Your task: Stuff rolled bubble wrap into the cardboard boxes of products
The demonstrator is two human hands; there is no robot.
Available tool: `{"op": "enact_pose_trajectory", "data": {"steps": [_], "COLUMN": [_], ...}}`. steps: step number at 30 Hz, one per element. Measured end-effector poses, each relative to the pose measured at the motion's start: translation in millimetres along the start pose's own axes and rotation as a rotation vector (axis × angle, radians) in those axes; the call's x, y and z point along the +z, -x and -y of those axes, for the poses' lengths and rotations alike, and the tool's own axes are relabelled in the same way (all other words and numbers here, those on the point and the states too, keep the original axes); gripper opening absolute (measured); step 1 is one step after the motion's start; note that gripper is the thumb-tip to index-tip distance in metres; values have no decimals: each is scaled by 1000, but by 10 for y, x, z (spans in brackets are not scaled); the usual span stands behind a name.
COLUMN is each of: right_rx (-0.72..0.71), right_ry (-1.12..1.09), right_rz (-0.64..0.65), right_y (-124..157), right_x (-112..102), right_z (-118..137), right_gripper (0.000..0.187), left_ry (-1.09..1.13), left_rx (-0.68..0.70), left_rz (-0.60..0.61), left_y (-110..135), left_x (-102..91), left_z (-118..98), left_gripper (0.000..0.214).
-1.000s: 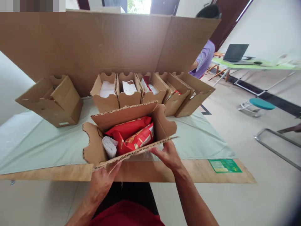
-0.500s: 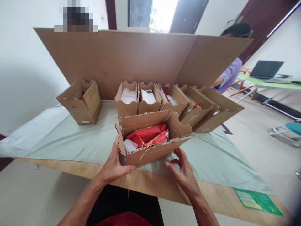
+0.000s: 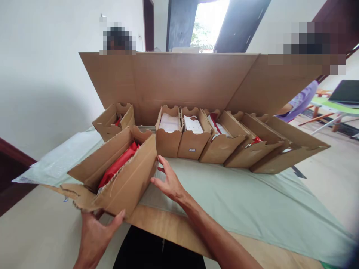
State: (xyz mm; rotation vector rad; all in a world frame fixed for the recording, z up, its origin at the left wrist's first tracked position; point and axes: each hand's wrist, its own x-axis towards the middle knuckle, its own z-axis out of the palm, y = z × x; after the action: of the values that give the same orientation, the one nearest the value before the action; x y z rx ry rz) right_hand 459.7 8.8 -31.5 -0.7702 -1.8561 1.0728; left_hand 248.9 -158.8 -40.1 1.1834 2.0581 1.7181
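An open cardboard box (image 3: 126, 183) with red packets (image 3: 117, 166) inside sits turned at an angle over the near left table edge. My left hand (image 3: 97, 233) grips its near bottom corner from below, thumb against the side wall. My right hand (image 3: 168, 181) has its fingers spread and rests against the box's right end. Behind it stands a row of several similar open boxes (image 3: 193, 138) holding white and red packets.
A lone box (image 3: 113, 121) stands at the back left. A tall cardboard sheet (image 3: 182, 82) walls off the table's far side. Pale green cloth (image 3: 238, 194) covers the wooden table. A person in purple (image 3: 300, 102) sits at the right by a green table.
The box has swung to the left and turned at an angle, its near end now past the table edge. My left hand dropped under its corner; my right hand moved to its right end.
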Motion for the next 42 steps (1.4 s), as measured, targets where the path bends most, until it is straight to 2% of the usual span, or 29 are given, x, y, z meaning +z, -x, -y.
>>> {"op": "enact_pose_trajectory", "data": {"steps": [3,5,8,13,17,20,23,28,31,37,39,41,42], "right_rx": [54,48,-7,8,26,31,29,17,18,21,20,8,2], "right_ry": [117,222,322,329,311,300,288,299,314,344,348,336,327], "right_rz": [-28,-6,42,44,44,35,28,30,29,42,44,39,34], "right_y": [43,185,333,304,274,277,282,283,279,273,275,280,282], "right_x": [85,83,64,71,78,82,84,85,85,70,66,63,62], "right_z": [-196,-293,-327,-267,-261,-260,-256,-267,-277,-275,-284,-302,-312], "right_gripper": [81,72,59,42,35,33,31,28,27,26,25,26,26], "left_ry": [143,144,41,-175,-217,-104,-4,18,5,-9,-18,-50,-79], "left_rx": [-47,-38,-6,89,126,85,65,87,145,166,165,188,225], "left_rz": [-61,-87,-121,-108,-58,47,133,278,348,439,455,430,377], "left_y": [-164,-236,-331,-687,-1072,-1161,-1011,-693,-726,-871,-846,-863,-911], "left_x": [246,413,657,1110,1517,1724,1715,1458,1488,1819,1785,1621,1497], "left_z": [-273,-336,-286,-211,-260,-262,-174,0,-34,-177,-173,-172,-186], "left_gripper": [94,99,114,131,128,112,97,78,76,82,80,76,75]}}
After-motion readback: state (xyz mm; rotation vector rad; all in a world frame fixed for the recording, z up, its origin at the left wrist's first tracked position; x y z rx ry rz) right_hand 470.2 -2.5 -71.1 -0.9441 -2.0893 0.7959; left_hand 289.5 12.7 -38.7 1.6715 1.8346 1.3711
